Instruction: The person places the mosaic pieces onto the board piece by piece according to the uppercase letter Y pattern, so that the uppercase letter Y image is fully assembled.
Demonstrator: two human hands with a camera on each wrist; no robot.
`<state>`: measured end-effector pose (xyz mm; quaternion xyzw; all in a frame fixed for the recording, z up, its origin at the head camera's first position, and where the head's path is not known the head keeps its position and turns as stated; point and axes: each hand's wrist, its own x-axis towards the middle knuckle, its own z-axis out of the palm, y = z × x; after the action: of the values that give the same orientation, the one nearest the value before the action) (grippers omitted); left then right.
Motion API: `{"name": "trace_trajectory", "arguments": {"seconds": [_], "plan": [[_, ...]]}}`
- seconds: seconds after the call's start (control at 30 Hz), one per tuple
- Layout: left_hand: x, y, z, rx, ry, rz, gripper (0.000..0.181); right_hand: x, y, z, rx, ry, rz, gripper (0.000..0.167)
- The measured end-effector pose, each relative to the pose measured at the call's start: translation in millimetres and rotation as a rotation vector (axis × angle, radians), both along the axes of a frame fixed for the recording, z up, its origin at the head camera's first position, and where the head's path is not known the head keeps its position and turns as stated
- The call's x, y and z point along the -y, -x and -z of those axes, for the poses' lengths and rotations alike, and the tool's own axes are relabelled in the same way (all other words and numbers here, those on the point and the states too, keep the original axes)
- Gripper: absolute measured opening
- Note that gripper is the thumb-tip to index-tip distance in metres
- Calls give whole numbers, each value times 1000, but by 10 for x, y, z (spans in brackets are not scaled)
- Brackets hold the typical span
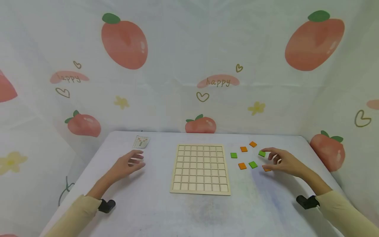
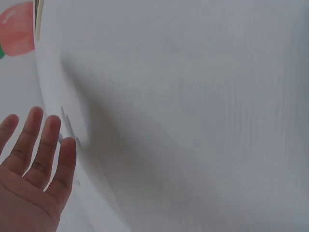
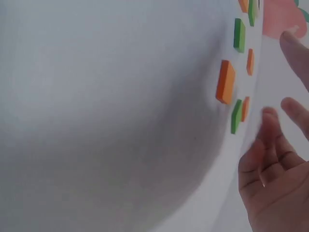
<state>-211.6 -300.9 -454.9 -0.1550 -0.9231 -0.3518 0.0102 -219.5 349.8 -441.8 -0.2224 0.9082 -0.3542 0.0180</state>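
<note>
In the head view the left hand (image 1: 128, 166) hovers over the table's left side with relaxed, spread fingers and holds nothing; its fingers (image 2: 46, 150) look loosely extended in the left wrist view. The right hand (image 1: 282, 162) is above the loose tiles on the right, thumb and index apart, empty. Its index fingertip is beside a green tile (image 1: 262, 153), and its thumb partly covers an orange tile (image 1: 265, 169); contact cannot be told. The right wrist view shows the right hand (image 3: 275, 183) apart from an orange tile (image 3: 225, 82) and a green tile (image 3: 236, 116).
A wooden grid board (image 1: 200, 193) lies mid-table. Right of it are more tiles, among them a green one (image 1: 234, 155) and an orange one (image 1: 242, 166). A small card with a grid pattern (image 1: 141, 142) lies at the back left. A patterned cloth (image 1: 165, 72) hangs behind.
</note>
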Motion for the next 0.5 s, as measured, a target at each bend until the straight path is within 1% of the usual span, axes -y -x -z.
{"name": "trace_trajectory", "arguments": {"seconds": [0.1,0.2,0.37,0.5], "plan": [[-57,2,21,32,-33,23,58,16,2,49,12,78,-22,57],[-99,4,29,51,-54,37,58,29,3,83,17,132,-36,56],[-164,16,42,61,-46,50,58,43,8,121,20,145,-45,55],[-224,52,71,60,-22,53,59,68,26,146,14,144,-54,54]]}}
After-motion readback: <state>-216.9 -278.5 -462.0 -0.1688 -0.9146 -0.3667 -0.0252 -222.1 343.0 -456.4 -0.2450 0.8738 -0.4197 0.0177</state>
